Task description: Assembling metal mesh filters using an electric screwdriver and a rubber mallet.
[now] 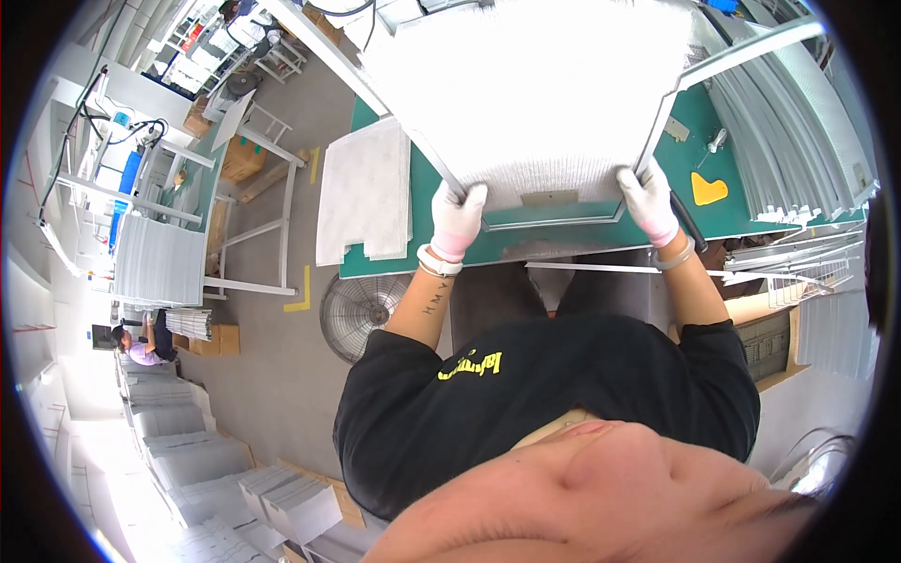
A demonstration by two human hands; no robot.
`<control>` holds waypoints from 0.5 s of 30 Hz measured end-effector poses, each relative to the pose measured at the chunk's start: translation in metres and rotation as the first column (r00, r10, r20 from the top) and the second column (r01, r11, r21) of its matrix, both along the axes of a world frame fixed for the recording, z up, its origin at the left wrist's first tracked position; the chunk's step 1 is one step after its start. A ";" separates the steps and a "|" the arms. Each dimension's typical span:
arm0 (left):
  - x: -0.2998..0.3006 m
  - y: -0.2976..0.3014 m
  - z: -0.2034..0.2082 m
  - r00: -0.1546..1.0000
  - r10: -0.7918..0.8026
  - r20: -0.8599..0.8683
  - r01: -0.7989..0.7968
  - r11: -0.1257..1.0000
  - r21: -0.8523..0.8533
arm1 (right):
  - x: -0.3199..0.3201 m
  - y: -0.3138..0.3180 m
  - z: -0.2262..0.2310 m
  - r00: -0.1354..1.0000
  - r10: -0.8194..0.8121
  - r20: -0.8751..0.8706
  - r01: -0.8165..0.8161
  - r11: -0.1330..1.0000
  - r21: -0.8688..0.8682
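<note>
On a green worktop (723, 122) in a busy workshop, a white framed filter panel (535, 94) stretches away from the person, its near corners gripped by the gloved left hand (457, 220) and right hand (649, 202).

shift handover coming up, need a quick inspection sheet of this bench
surface: green bench top, mostly covered
job's things: large white filter panel in a metal frame, near edge gripped at both corners
clutter: yellow plastic piece, white mat pieces
hands: left hand and right hand, white gloves, closed on the frame
cables: black cables at a far-left station
surroundings: floor fan, stacked white panels, seated person
</note>
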State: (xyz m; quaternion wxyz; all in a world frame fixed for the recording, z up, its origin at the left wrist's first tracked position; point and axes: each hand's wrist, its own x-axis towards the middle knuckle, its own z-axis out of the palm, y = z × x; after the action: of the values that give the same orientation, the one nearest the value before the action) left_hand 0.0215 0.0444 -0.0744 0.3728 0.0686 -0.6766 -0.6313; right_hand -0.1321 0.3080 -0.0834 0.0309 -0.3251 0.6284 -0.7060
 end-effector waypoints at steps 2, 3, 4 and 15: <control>0.007 -0.012 -0.006 0.986 -0.109 0.130 0.111 0.994 -0.013 | -0.004 0.013 -0.014 0.991 0.068 0.113 -0.079 0.993 0.092; 0.013 -0.019 -0.001 0.943 -0.205 0.261 0.215 0.977 -0.009 | -0.003 0.011 0.002 0.990 0.072 0.124 -0.084 0.992 0.095; 0.014 -0.036 0.010 0.938 -0.158 0.307 0.256 0.916 -0.309 | -0.007 0.014 0.024 0.996 0.077 0.036 -0.078 0.996 0.041; 0.003 -0.017 0.067 0.984 0.026 -0.178 -0.076 0.956 -0.282 | -0.005 0.001 0.080 0.964 -0.233 -0.128 0.225 0.972 -0.068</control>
State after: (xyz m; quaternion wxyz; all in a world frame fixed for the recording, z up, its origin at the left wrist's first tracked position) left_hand 0.0243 0.0270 -0.0070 0.4522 -0.0239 -0.7243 -0.5199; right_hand -0.1369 0.3094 -0.0029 -0.1022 -0.2980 0.6434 -0.6977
